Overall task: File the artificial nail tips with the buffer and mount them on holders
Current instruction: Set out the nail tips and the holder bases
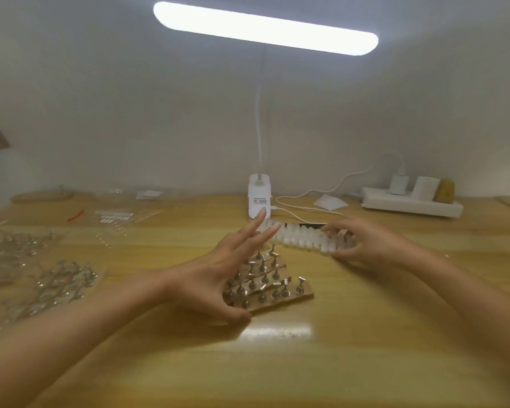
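**Tips in hand, filing not yet begun**

The right hand (365, 242) curls fingers and thumb round the right end of the long white plastic row of artificial nail tips (301, 238). The row lies on the yellow wooden table (336, 348), just beyond the small metal holders on their tan boards (265, 278). The left hand (218, 275) hovers above them, spread wide, holding nothing. Next, I judge, one tip must be freed. I cannot pick out the buffer.

A long row of milky, translucent nail tips (301, 238) lies across the middle of the table (365, 348). Just in front stand small metal holders (265, 275), upright in rows on tan strips (306, 294). More holders (59, 281) lie jumbled far left.
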The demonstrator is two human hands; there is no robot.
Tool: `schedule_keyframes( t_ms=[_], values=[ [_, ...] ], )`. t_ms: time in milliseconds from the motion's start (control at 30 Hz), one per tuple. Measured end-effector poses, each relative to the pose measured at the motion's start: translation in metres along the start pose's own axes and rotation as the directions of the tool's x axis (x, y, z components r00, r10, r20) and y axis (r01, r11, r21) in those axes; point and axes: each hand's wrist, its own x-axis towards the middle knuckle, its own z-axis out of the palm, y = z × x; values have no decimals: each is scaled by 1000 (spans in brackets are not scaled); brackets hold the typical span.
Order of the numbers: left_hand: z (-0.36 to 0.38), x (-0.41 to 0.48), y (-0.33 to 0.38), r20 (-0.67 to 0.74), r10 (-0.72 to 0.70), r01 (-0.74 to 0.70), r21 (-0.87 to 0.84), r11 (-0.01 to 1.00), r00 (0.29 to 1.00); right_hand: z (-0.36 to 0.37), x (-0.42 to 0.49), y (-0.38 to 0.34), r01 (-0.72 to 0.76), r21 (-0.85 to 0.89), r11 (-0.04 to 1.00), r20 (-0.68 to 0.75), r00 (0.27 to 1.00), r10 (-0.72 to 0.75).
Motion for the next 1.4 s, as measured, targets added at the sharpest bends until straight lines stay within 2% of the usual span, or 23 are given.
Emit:
schedule_keyframes(
  t_ms=[167,300,400,500,600,667,767,833,933,1033,1133,1267,1400],
  values=[
    [-11,9,-25,5,0,-1,22,1000,1000,-5,-9,17,-94,50,994,-24,995,96],
    [-23,15,-45,36,9,-11,57,998,999,-2,-8,17,-89,153,984,-36,995,96],
    [-32,16,-59,8,25,-26,111,993,1000,4,-7,19,-74,183,980,-51,995,85],
    [-37,12,-62,-30,36,-30,156,987,999,2,-8,19,-84,347,934,-93,988,124],
    [-35,5,-54,-44,-17,27,250,968,999,-3,-12,17,-64,561,825,-112,982,153],
    [-28,1,-39,-129,-48,88,320,943,990,-6,-14,15,-47,608,792,-144,975,169],
    [-12,-4,-10,-323,109,67,486,871,940,-6,-19,14,24,629,777,-295,932,210],
    [-1,-1,4,-318,210,48,643,764,924,-3,-25,12,74,654,753,-364,903,227],
    [10,7,17,-290,179,97,732,675,940,8,-33,4,73,723,688,-341,903,263],
    [12,18,21,-269,78,146,716,683,960,20,-43,-6,75,772,632,-305,915,263],
    [14,24,16,-271,-55,212,595,775,961,25,-49,-9,97,723,684,-324,922,211],
    [21,30,22,-278,-67,214,542,813,958,22,-50,-9,121,627,770,-385,907,171],
    [32,28,35,-296,-64,215,514,830,953,16,-51,-18,171,561,810,-408,909,91]
  ],
)
